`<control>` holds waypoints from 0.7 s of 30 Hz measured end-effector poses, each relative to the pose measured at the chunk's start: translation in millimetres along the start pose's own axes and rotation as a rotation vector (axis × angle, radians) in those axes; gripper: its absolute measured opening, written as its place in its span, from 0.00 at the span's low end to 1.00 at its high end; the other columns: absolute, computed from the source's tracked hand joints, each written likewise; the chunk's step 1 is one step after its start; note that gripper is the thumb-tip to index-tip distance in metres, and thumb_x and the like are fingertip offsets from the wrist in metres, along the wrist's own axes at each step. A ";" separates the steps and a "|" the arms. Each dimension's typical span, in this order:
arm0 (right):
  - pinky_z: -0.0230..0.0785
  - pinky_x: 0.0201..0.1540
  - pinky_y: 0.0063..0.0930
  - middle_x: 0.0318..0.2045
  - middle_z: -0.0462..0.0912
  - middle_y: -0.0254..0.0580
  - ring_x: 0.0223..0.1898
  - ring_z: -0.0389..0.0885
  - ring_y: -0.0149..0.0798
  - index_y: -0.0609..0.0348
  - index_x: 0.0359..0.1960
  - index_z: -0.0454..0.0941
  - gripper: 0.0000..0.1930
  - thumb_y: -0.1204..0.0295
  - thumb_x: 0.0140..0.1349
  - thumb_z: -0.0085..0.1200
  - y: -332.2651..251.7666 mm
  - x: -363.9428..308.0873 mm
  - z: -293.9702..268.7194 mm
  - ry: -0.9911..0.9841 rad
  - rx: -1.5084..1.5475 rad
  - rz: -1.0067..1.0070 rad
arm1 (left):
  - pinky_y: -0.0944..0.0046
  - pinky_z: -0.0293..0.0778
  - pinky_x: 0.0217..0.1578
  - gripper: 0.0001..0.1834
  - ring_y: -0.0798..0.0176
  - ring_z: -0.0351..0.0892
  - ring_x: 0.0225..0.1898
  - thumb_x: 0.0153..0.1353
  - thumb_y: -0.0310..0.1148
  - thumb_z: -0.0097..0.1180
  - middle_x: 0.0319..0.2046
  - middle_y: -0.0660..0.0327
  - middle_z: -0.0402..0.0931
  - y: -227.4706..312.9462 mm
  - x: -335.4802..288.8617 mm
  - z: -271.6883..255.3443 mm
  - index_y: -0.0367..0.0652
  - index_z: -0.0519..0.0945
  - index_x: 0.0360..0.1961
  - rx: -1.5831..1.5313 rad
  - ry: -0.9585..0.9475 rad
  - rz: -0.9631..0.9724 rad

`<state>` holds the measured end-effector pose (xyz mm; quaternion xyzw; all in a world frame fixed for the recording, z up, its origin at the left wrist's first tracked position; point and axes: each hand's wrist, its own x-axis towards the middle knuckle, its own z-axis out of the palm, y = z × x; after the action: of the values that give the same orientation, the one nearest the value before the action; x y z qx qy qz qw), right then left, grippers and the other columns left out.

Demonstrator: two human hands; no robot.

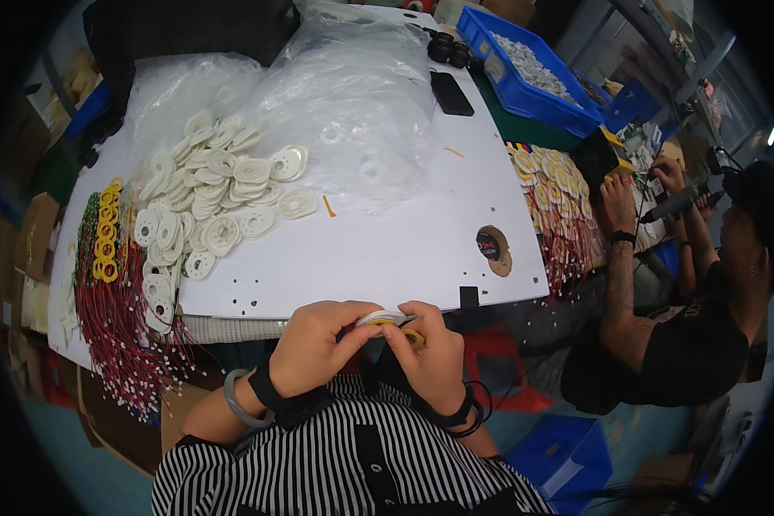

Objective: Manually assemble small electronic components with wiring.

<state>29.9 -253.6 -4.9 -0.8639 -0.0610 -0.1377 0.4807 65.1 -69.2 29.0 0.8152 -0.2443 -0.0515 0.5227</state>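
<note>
Close to my body, at the front edge of the white tabletop, my left hand (315, 344) and my right hand (432, 354) meet. Both are closed, pinching between thumbs and fingers a white round plastic piece (380, 317) with a yellow layer along its edge. A yellow ring-like part (415, 339) shows under my right fingers; whether it joins the white piece I cannot tell. Beyond my left hand lies a loose heap of similar white plastic discs (219, 181). Left of it, yellow rings (106, 230) lie in a row on a bundle of red wires (129, 331) with white connector ends.
Clear plastic bags (344, 103) cover the table's far side. A black phone (451, 93) lies near a blue crate (533, 77) of small white parts. To the right, a co-worker (662, 318) handles parts beside finished-looking yellow-white discs (555, 193) with wires. A hole (500, 258) pierces the tabletop.
</note>
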 end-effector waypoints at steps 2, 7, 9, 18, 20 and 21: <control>0.72 0.27 0.21 0.27 0.84 0.43 0.25 0.82 0.30 0.64 0.44 0.76 0.15 0.69 0.60 0.63 2.8 0.0 -3.3 -0.035 -0.043 0.061 | 0.65 0.75 0.33 0.12 0.60 0.81 0.29 0.62 0.32 0.58 0.30 0.54 0.82 0.3 1.5 1.0 0.39 0.82 0.44 -0.037 0.019 -0.013; 0.70 0.30 0.19 0.27 0.83 0.40 0.28 0.79 0.24 0.66 0.42 0.80 0.13 0.70 0.60 0.62 20.7 -7.4 -8.3 -0.151 0.419 0.173 | 0.76 0.73 0.29 0.11 0.75 0.78 0.29 0.62 0.28 0.58 0.32 0.61 0.83 5.2 9.2 4.1 0.34 0.81 0.44 -0.157 -0.077 -0.111; 0.68 0.29 0.17 0.27 0.82 0.38 0.26 0.76 0.23 0.65 0.42 0.81 0.12 0.70 0.60 0.61 22.0 -10.1 -13.1 -0.141 0.410 0.135 | 0.71 0.75 0.33 0.12 0.69 0.80 0.30 0.60 0.29 0.60 0.33 0.57 0.84 15.4 14.6 3.3 0.37 0.82 0.44 -0.175 -0.138 -0.120; 0.61 0.18 0.14 0.21 0.78 0.30 0.16 0.70 0.18 0.63 0.42 0.80 0.10 0.71 0.63 0.58 46.7 -31.1 -41.8 -0.139 0.656 0.157 | 0.71 0.72 0.30 0.12 0.74 0.75 0.26 0.58 0.31 0.64 0.26 0.62 0.82 56.3 67.8 17.3 0.37 0.83 0.41 0.053 -0.423 -0.104; 0.61 0.19 0.14 0.21 0.78 0.29 0.16 0.70 0.18 0.62 0.42 0.79 0.09 0.72 0.63 0.57 61.1 -39.8 -53.1 -0.107 0.769 0.208 | 0.72 0.71 0.28 0.12 0.75 0.75 0.25 0.58 0.31 0.64 0.25 0.62 0.82 70.0 86.9 22.1 0.37 0.83 0.41 0.052 -0.466 -0.100; 0.61 0.19 0.13 0.22 0.78 0.28 0.17 0.69 0.18 0.62 0.42 0.79 0.08 0.73 0.63 0.57 68.2 -44.0 -60.3 -0.090 0.873 0.262 | 0.73 0.71 0.26 0.13 0.76 0.74 0.24 0.58 0.32 0.64 0.24 0.63 0.81 77.8 97.1 24.9 0.37 0.83 0.42 0.037 -0.499 -0.101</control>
<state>-6.7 -339.6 -43.3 -0.5862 -0.0242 0.0007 0.8098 114.8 -159.6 102.7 0.7979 -0.3256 -0.2724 0.4279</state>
